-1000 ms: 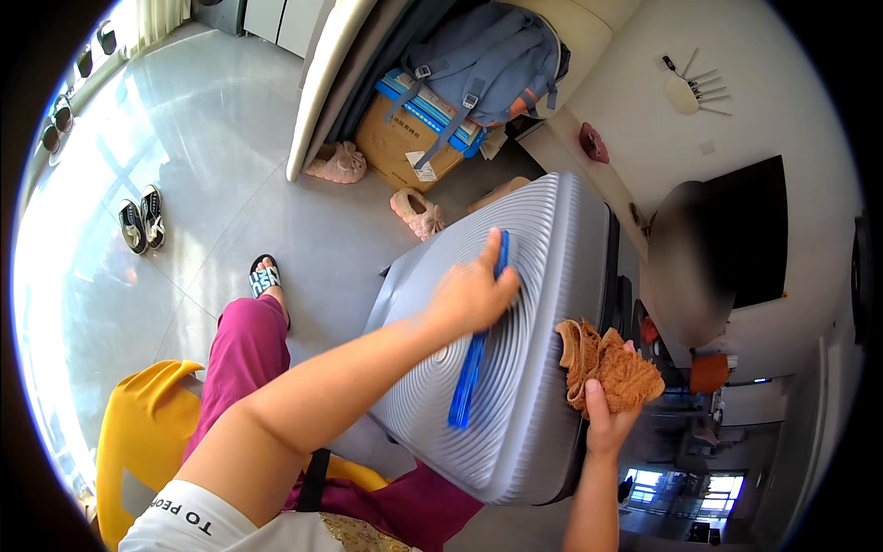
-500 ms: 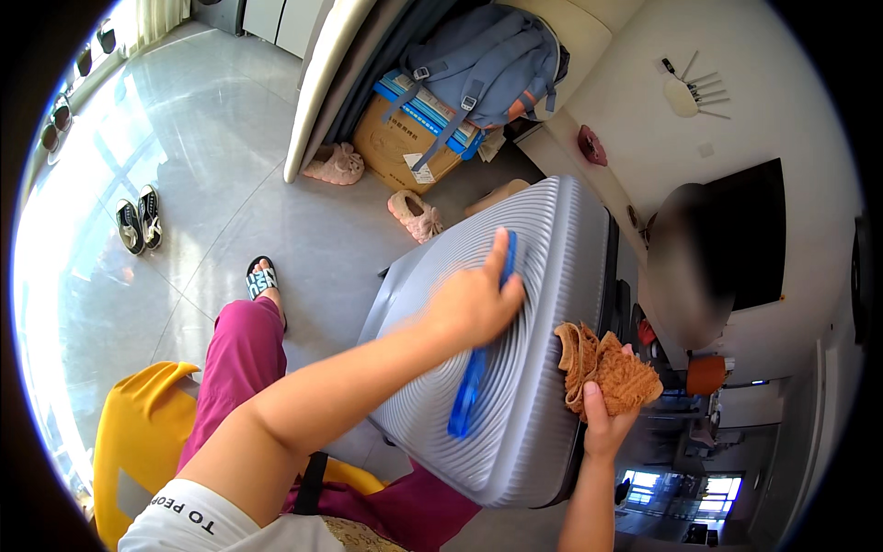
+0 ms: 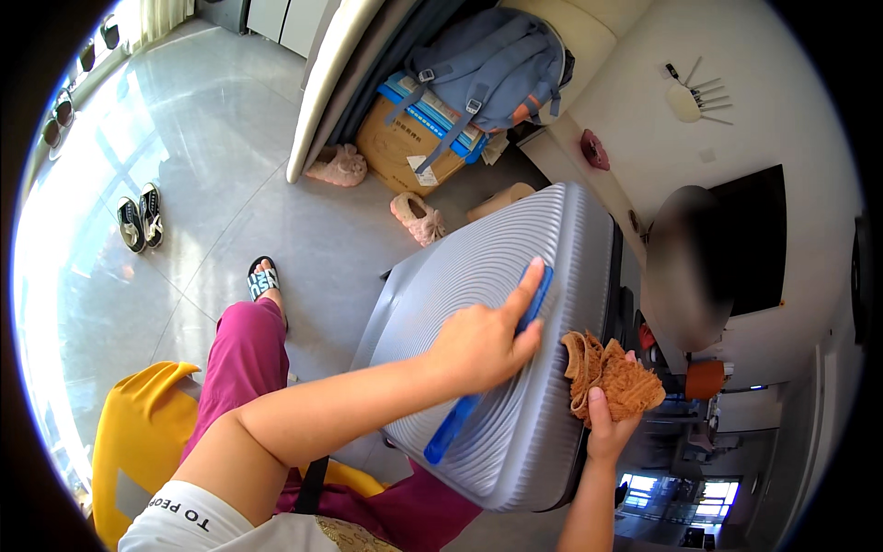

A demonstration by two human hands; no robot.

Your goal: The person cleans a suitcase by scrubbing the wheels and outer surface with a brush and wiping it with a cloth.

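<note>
A silver-grey hard-shell suitcase (image 3: 497,235) with curved ribs stands tilted in front of me. My left hand (image 3: 487,345) lies over its ribbed face, closed round a long, flat, see-through blue tool (image 3: 449,431). The index finger stretches along the tool's far end, near the suitcase's rounded right edge. The tool's exact kind does not show. At the suitcase's right side, my right hand (image 3: 609,428) grips a bunched brown fluffy cloth (image 3: 625,382), thumb on top. The cloth is against or just beside the suitcase edge; which one I cannot tell.
Beyond the suitcase are a cardboard box (image 3: 395,143), a blue-grey backpack (image 3: 497,69) and pink slippers (image 3: 418,219). Black sneakers (image 3: 140,218) sit on the grey tiled floor at left. Yellow fabric (image 3: 138,414) is beside my leg.
My left hand has shifted right and nearer across the suitcase face. The blue tool now slants more. My right hand still has the cloth in nearly the same place.
</note>
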